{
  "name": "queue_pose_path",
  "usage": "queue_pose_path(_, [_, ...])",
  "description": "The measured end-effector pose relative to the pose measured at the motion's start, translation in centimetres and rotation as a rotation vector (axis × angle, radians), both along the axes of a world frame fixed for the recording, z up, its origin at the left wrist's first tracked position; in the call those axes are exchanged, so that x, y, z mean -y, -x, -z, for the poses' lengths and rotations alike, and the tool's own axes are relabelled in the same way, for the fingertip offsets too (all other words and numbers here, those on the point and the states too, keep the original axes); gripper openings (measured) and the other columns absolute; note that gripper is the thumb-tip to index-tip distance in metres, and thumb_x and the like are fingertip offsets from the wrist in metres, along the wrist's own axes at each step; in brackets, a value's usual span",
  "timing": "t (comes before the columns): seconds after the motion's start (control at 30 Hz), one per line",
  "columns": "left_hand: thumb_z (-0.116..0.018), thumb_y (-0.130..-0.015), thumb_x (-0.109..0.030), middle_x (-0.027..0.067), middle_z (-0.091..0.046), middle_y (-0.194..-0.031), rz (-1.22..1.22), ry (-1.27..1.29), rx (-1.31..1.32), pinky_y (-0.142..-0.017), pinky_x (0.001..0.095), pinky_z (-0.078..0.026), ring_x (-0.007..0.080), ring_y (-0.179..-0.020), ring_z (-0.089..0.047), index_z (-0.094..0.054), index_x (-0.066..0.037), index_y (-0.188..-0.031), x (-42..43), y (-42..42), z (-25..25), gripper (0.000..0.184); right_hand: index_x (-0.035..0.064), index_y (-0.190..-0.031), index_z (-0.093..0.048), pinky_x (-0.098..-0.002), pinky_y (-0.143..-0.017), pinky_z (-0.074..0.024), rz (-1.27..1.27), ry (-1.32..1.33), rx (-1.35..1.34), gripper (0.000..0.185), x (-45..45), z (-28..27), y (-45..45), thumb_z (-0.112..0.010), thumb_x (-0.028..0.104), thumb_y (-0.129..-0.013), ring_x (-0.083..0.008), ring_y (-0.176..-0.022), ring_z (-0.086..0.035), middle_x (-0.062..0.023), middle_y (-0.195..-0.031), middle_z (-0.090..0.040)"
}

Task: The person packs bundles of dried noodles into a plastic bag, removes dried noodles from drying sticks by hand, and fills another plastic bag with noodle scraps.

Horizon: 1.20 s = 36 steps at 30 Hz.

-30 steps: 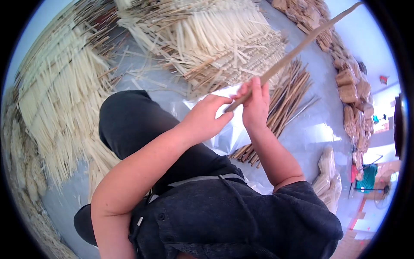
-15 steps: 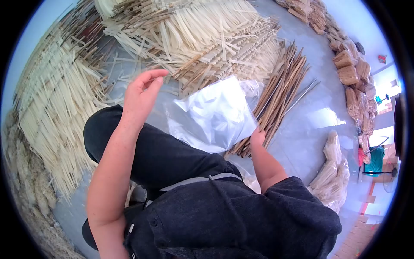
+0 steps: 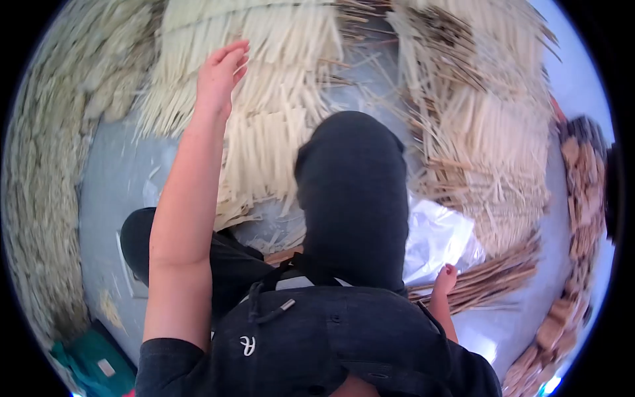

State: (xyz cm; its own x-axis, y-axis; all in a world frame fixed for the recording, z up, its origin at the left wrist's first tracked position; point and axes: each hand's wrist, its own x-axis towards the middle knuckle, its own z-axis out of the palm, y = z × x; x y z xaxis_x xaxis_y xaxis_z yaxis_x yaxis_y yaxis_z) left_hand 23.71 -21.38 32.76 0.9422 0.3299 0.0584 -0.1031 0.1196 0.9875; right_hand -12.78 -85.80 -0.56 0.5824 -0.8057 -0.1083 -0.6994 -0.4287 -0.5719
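Observation:
My left hand point(image 3: 222, 74) is stretched out over a pile of pale, flat dried strips point(image 3: 264, 59). Its fingers are partly bent and apart, holding nothing. At the lower right, my right hand point(image 3: 446, 279) is closed at the edge of a clear plastic bag point(image 3: 433, 238), which looks pinched in its fingers. The bag lies beside my raised knee, partly hidden by it. Just under and past the right hand lies a bundle of thin brown sticks point(image 3: 496, 278).
More pale strips with sticks among them point(image 3: 489, 132) are heaped at the upper right. Greyish strips point(image 3: 46, 165) line the left side. Brown packages point(image 3: 569, 311) run along the right edge. A teal bag point(image 3: 96, 364) sits at the lower left.
The view has swung to the left. My left hand now reaches further out, over the strips on the left. My right hand stays by the plastic bag and the stick bundle.

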Motion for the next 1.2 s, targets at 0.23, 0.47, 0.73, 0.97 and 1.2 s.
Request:
queue_pose_path(0.23, [-0.061, -0.087, -0.012, -0.0008, -0.063, -0.093, -0.211, 0.074, -0.411, -0.069, 0.0245, -0.048, 0.0095, -0.081, -0.057, -0.064, -0.006, -0.119, -14.7, 0.0, 19.2, 0.033, 0.0037, -0.107, -0.066, -0.0256, -0.068, -0.0496, -0.739, -0.453, 0.19, 0.02, -16.7, -10.3, -26.4, -0.063, 0.017, -0.092, -0.0084, -0.075, -0.059, -0.0021, -0.086, -0.065])
queue_pose_path(0.47, [-0.064, -0.086, -0.018, 0.0088, -0.062, -0.114, -0.218, -0.042, -0.788, -0.076, 0.0308, -0.048, 0.0162, -0.092, -0.057, -0.052, -0.003, -0.135, -16.7, 0.3, 30.9, 0.053, 0.0015, -0.113, -0.067, -0.0302, -0.075, -0.0512, -1.17, -0.453, -0.245, 0.033, -31.9, -10.5, -44.5, -0.064, 0.026, -0.09, -0.0126, -0.081, -0.064, -0.0058, -0.092, -0.07])
queue_pose_path(0.73, [-0.074, -0.078, -0.029, 0.0233, -0.043, -0.147, -0.218, -0.393, -0.828, -0.11, 0.0388, -0.037, 0.0327, -0.136, -0.044, -0.032, 0.007, -0.146, -16.3, -2.6, 36.7, 0.087, 0.0033, -0.114, -0.068, -0.0295, -0.075, -0.0522, -1.132, -0.68, -0.522, 0.037, -40.9, -4.7, -51.0, -0.066, 0.03, -0.088, -0.0136, -0.08, -0.066, -0.0081, -0.094, -0.071])
queue_pose_path(0.97, [-0.077, -0.073, -0.037, 0.0282, -0.041, -0.145, 0.075, -0.707, -0.97, -0.111, 0.0404, -0.037, 0.0371, -0.133, -0.044, -0.023, 0.008, -0.148, -14.2, -3.2, 37.1, 0.102, 0.0064, -0.124, -0.062, -0.0397, -0.094, -0.0495, -1.524, -0.159, -0.213, 0.048, -47.4, -3.2, -56.3, -0.066, 0.033, -0.085, -0.0354, -0.107, -0.063, -0.0163, -0.12, -0.065])
queue_pose_path(1.2, [-0.078, -0.074, -0.034, 0.0275, -0.039, -0.145, 0.102, -0.88, -1.048, -0.111, 0.042, -0.034, 0.0395, -0.135, -0.038, -0.027, 0.008, -0.145, -12.0, -3.3, 35.7, 0.097, 0.0029, -0.145, -0.037, -0.0392, -0.114, -0.0327, -1.819, 0.326, 0.039, 0.068, -54.8, -0.5, -65.1, -0.06, 0.033, -0.088, -0.0358, -0.136, -0.039, -0.0192, -0.151, -0.037])
